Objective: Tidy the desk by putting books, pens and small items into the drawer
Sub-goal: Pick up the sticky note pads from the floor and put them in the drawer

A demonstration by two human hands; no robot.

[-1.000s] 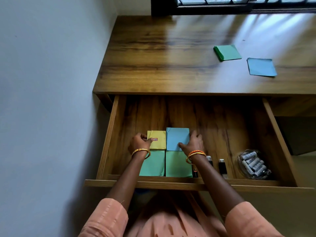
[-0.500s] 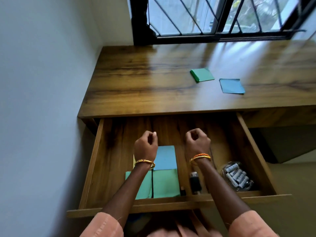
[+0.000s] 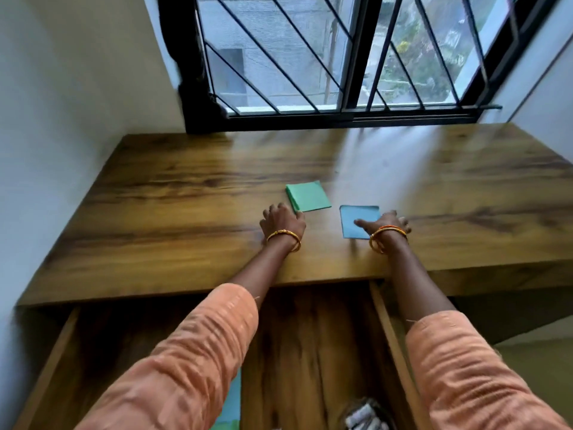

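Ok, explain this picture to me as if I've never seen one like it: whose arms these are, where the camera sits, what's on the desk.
There is no machine here. The camera is worn on a person's head and looks forward and down, so the two arms in orange sleeves are that person's own. The left hand reaches toward a green pad on the wooden desk, its fingers at the pad's near corner. The right hand lies partly over a blue pad, thumb spread across it. Neither pad looks lifted yet, and the picture is slightly blurred. Below the arms is the open drawer, its contents mostly hidden. A barred window stands behind the desk.
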